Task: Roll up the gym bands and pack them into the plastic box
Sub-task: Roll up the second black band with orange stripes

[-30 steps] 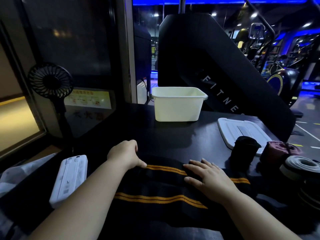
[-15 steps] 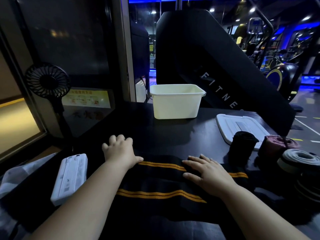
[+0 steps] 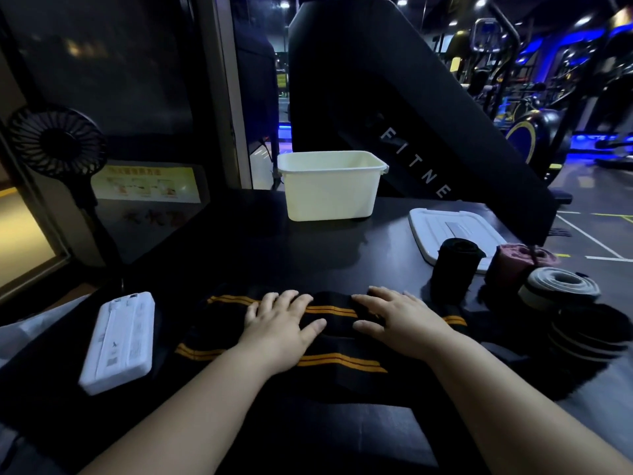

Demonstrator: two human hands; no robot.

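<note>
Rolled bands (image 3: 455, 269) stand by the lid (image 3: 445, 224), the plastic box (image 3: 330, 186) looks empty, and the left hand (image 3: 281, 323) and right hand (image 3: 400, 320) press spread fingers onto an unrolled striped band (image 3: 335, 359).

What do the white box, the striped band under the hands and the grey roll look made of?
White box: moulded plastic, smooth, faint sheen; one-piece walls, rolled rim.
Striped band: likely woven elastic fabric, matte black, orange stripes; lies limp and rumpled under the left hand and right hand.
Grey roll: layered coil, matte; fabric or rubber, too dim to tell.
</note>
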